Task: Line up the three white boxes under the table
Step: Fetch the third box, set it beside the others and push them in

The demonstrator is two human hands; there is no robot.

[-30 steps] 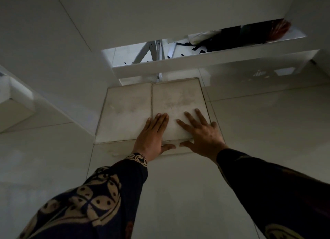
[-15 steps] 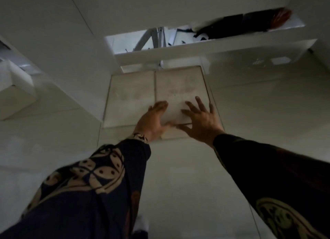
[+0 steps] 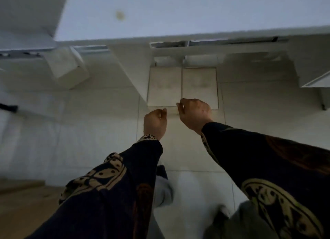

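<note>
Two flat white boxes lie side by side on the tiled floor under the white table (image 3: 178, 15): the left box (image 3: 165, 86) and the right box (image 3: 200, 85), their long edges touching. A third white box (image 3: 68, 69) lies tilted on the floor farther left, apart from the pair. My left hand (image 3: 155, 123) hovers just in front of the left box, fingers curled, holding nothing. My right hand (image 3: 194, 111) is over the near edge of the right box, fingers curled in a loose fist with nothing in it.
A white table panel (image 3: 128, 74) slants down just left of the two boxes. Another white furniture edge (image 3: 314, 77) juts in at the right. A wooden surface (image 3: 21, 208) shows at the lower left. My legs and feet are below my arms.
Both hands have lifted off the right box and drawn back toward me, fingers now curled. My head has risen, so the tabletop fills the upper view and the third box appears at left.
</note>
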